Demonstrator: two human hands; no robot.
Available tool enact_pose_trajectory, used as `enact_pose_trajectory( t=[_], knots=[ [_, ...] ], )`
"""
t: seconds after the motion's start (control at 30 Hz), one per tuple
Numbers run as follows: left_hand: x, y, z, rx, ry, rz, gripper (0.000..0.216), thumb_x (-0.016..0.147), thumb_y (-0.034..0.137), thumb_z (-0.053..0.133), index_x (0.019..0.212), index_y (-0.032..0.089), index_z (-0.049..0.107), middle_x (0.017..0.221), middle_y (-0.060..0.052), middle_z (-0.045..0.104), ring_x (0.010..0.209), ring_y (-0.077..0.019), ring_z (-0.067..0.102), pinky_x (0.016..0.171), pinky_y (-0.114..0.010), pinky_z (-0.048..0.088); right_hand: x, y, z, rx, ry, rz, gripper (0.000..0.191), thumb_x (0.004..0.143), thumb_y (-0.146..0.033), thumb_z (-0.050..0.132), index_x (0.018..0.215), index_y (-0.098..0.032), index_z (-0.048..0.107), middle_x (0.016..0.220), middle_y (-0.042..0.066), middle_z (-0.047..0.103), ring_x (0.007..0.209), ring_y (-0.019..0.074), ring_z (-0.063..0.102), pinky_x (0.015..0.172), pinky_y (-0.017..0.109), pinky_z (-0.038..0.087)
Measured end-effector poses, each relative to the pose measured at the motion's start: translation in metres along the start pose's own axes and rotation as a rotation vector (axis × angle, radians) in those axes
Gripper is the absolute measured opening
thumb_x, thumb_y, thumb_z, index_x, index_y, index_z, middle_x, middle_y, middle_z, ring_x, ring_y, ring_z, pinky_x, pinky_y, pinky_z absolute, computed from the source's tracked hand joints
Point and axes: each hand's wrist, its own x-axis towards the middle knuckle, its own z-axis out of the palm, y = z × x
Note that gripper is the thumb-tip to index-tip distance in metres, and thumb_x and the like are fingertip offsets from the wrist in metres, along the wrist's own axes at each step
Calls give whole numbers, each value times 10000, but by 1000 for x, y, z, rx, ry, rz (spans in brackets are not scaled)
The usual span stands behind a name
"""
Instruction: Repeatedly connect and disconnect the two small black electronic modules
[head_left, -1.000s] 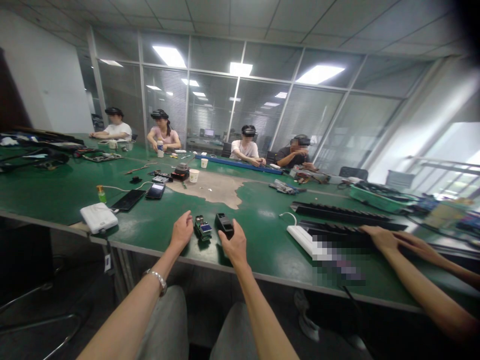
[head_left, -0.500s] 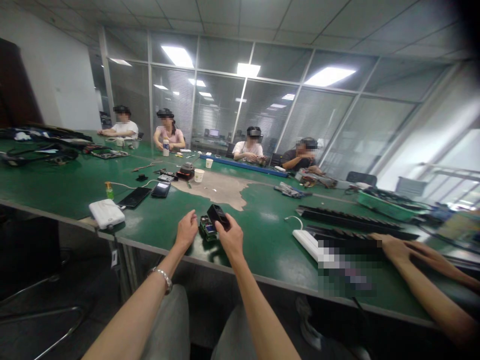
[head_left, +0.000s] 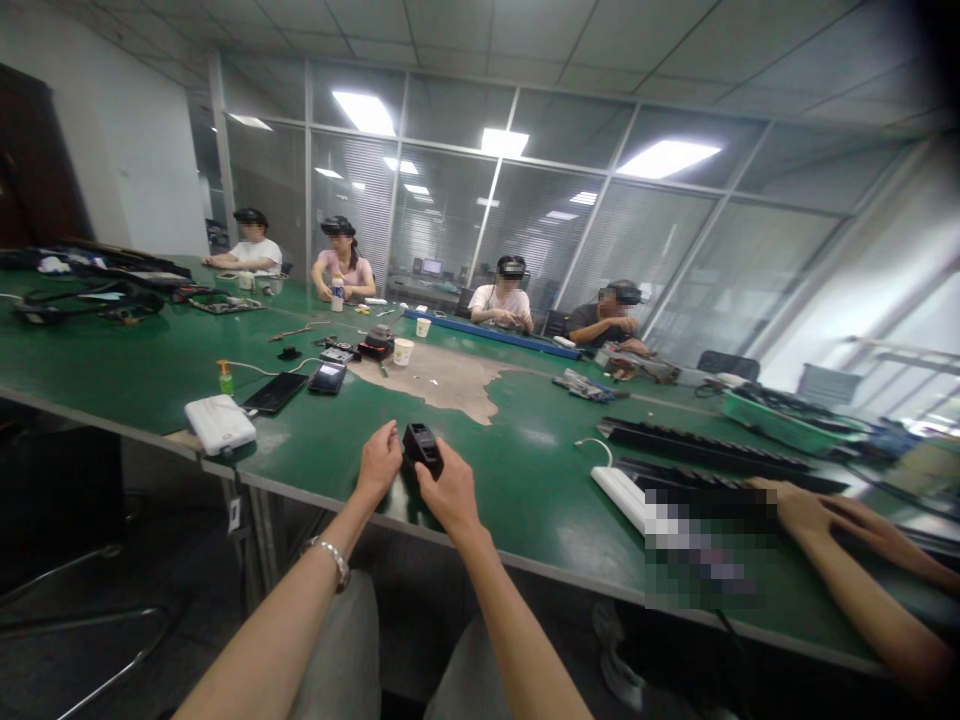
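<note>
My right hand [head_left: 450, 485] grips a black plastic casing [head_left: 422, 447] with openings in its top face, close to the table's near edge. The green circuit board seen earlier is hidden now, under or behind the casing; I cannot tell which. Just left of the casing is my left hand [head_left: 381, 460], its fingers curled closed. Whatever it may hold does not show. A metal watch band [head_left: 330, 562] circles the left wrist.
On the green table [head_left: 517, 490], a white power bank [head_left: 220, 424] and two phones lie left. A white power strip [head_left: 619, 498] and a co-worker's hands [head_left: 806, 515] are at right. Paper cups [head_left: 403, 351] stand farther back. Several people sit across the table.
My right hand has brought the black casing down and left, over where the green circuit board showed. My left hand stays closed beside it. The view has shifted slightly.
</note>
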Motion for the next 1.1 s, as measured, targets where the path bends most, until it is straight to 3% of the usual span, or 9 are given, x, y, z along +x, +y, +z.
enact_pose_trajectory(
  t=[0.2,0.3,0.5,0.8,0.93,1.1],
  knots=[
    [0,-3,1,-17,6,14,407,872,191,464,1252,105,581,1161,-142,684,1066,-203,653,990,-343,480,-7,5,2,-89,-89,28,546,780,-289,641,1289,-121,541,1235,170,608,1165,292,558,1004,408,428],
    [1,-4,3,-39,6,11,409,871,194,466,1257,117,577,1164,-133,684,1065,-196,655,987,-338,485,-5,2,-1,-122,-66,40,588,807,-346,632,1329,-103,509,1294,194,568,1214,310,521,1031,434,402],
    [1,-3,3,-61,-25,11,408,872,210,477,1257,125,580,1160,-128,688,1059,-198,659,986,-342,488,-7,3,3,-106,-88,75,533,813,-283,625,1308,-105,535,1188,182,634,1121,294,592,957,390,459],
    [1,0,1,-62,13,-11,391,883,216,464,1243,128,591,1155,-127,692,1078,-206,653,1013,-363,471,16,-2,-10,89,73,121,449,803,-330,625,1214,-150,612,1143,119,680,1058,246,634,939,341,467],
    [1,-1,2,-64,17,-3,382,878,215,475,1233,146,598,1134,-111,702,1074,-199,655,1013,-362,472,23,19,-19,117,192,221,495,811,-377,601,1251,-150,588,1210,121,652,1111,243,611,987,361,442],
    [1,-2,4,-50,19,-4,388,875,210,475,1237,139,595,1137,-115,700,1068,-207,656,1010,-378,475,10,62,-16,60,201,234,530,791,-311,586,1288,-131,556,1247,140,627,1155,255,584,1023,408,414]
  ],
)
